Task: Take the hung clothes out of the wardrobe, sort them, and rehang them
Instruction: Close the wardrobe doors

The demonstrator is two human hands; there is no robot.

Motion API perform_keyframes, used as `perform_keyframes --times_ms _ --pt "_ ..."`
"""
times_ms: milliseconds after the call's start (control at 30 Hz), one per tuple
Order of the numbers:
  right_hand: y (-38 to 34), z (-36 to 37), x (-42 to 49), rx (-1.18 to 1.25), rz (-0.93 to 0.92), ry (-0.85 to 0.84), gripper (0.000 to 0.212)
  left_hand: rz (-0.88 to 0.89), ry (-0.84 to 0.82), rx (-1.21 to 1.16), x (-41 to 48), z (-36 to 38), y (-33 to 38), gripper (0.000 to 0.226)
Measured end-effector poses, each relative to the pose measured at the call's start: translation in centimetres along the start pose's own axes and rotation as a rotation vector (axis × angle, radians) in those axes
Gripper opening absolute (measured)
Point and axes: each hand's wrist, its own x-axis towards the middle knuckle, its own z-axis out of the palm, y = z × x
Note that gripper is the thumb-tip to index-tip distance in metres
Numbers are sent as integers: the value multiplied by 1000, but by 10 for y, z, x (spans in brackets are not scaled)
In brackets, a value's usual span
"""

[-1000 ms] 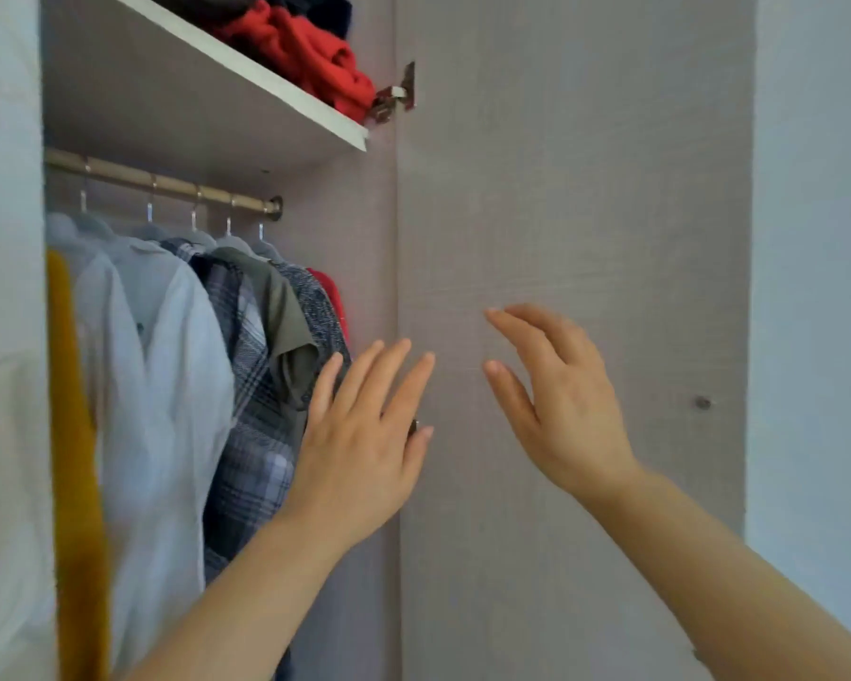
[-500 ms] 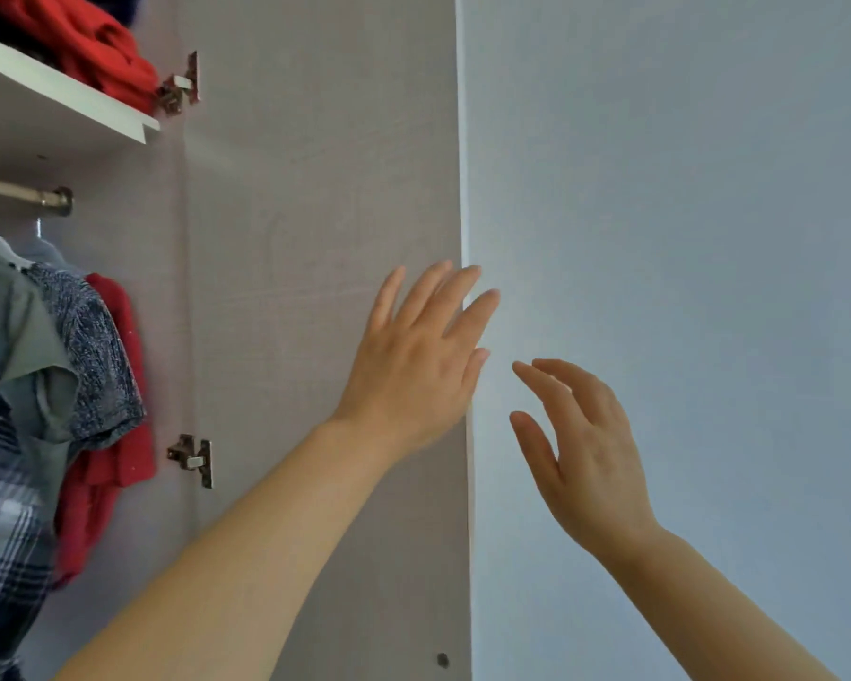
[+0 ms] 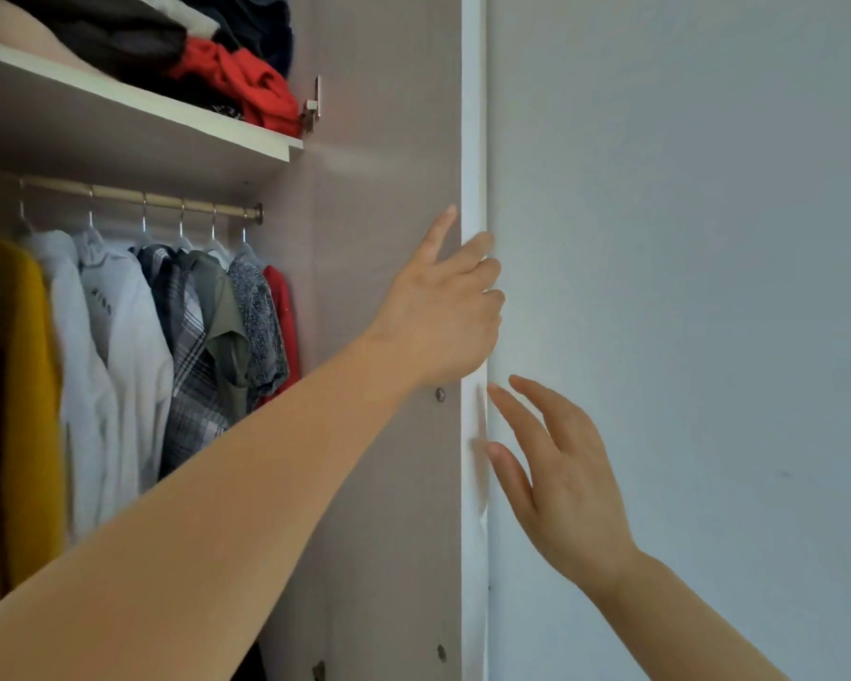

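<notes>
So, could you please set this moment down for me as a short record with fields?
Left hand: fingers curled round the outer edge of the wardrobe door
Right hand: open, fingers straight, beside that edge and lower down
Hung clothes: on hangers on the rail, neither hand on them
Shelf: above the rail, with piled clothes on it

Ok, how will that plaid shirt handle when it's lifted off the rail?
The plaid shirt hangs in soft folds, so probably floppy and light. It's packed against the olive shirt, so it may drag that along. The wire hooks sit over the rail, so it should lift off easily.
</notes>
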Motion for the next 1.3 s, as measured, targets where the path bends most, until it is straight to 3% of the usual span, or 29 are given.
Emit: perform_keyframes --times_ms 233,467,633,800,1067,1300 --pt "-53 47 -3 232 -93 -27 46 -14 66 120 -67 -18 -53 39" --pt "-148 100 5 418 -234 -61 47 -121 -167 240 -147 -25 -123 49" --pt "-217 144 20 439 -228 -84 51 -194 -233 264 -194 -13 -168 49" --pt "-264 197 33 440 -227 -56 52 -200 -181 284 -232 21 -209 41" --pt "-313 282 52 402 -196 50 56 -150 -111 244 -274 85 -272 41" --pt "-338 345 69 304 -169 66 53 -234 -185 149 -306 142 -302 46"
